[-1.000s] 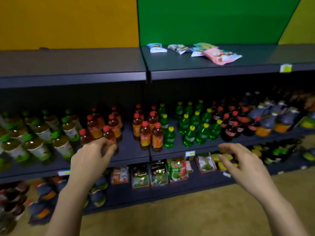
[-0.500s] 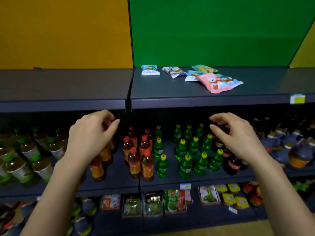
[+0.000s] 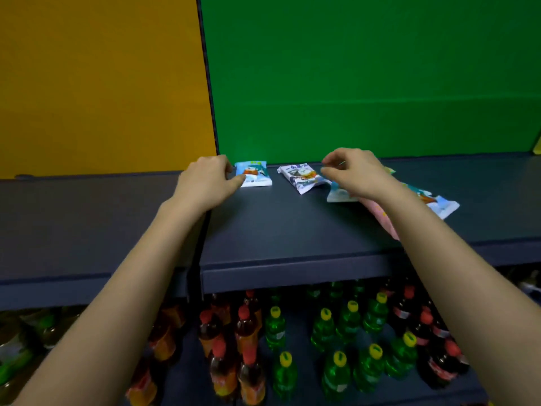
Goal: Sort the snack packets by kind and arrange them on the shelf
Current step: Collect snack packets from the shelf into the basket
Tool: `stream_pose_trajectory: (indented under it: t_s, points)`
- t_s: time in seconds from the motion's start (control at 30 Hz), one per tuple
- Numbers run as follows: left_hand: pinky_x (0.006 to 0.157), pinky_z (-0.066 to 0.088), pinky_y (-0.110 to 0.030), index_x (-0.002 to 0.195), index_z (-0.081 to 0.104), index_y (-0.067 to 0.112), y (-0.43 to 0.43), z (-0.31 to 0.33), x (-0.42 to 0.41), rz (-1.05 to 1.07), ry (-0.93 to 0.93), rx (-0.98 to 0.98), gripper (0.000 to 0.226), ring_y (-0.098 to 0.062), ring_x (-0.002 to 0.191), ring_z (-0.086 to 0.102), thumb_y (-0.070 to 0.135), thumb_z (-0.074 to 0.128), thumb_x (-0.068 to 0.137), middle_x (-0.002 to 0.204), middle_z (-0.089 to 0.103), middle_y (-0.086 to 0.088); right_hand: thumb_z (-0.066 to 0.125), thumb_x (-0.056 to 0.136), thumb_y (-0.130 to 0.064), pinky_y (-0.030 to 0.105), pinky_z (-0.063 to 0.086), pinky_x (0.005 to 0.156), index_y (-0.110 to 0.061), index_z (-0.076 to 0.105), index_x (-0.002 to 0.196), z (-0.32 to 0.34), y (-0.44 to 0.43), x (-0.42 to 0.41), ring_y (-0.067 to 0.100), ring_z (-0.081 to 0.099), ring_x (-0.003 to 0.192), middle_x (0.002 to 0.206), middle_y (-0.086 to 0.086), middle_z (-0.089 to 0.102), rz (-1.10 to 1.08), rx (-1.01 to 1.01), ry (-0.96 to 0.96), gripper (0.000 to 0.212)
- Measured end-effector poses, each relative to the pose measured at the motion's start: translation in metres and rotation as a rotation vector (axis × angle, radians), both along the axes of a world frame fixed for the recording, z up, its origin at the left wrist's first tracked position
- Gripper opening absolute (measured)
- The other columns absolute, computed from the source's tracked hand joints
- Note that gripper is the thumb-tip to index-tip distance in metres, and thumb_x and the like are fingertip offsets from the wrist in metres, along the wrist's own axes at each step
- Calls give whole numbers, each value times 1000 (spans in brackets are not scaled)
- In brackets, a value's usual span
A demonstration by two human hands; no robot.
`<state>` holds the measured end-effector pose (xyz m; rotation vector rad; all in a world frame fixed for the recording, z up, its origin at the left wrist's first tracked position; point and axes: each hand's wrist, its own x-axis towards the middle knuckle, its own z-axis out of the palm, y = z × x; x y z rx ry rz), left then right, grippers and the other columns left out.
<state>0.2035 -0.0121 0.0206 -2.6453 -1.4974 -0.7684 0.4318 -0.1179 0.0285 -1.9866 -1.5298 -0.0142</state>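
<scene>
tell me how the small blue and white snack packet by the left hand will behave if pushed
The small blue and white snack packet looks puffed, so it is probably light and squashy. It lies flat on the smooth dark shelf, so a push would likely slide it, not tip it. Its smooth wrapper may slip in the left hand.

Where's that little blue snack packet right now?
Head view: the blue packet lies leftmost on the top shelf, beside the left hand, left of the white packet.
</scene>
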Motion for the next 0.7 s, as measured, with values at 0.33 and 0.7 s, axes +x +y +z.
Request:
stream_pose_trajectory:
  t_s: [0.33, 0.7]
  points:
    - [76, 39, -31, 110, 59, 2, 87, -13, 87, 158, 68, -376, 66, -35, 108, 54, 62, 45, 85, 119, 60, -20, 39, 91, -56, 35, 41, 89, -3, 55, 123, -9, 109, 17, 34, 51, 118, 135, 19, 50, -88, -537, -217, 64]
    - [75, 43, -28, 98, 55, 11, 102, -18, 95, 204, -190, -472, 49, -26, 101, 59, 42, 78, 67, 111, 63, -9, 64, 77, -42, 31, 43, 85, -10, 61, 104, -16, 131, 19, 25, 54, 98, 117, 11, 60, -95, -432, 41, 42]
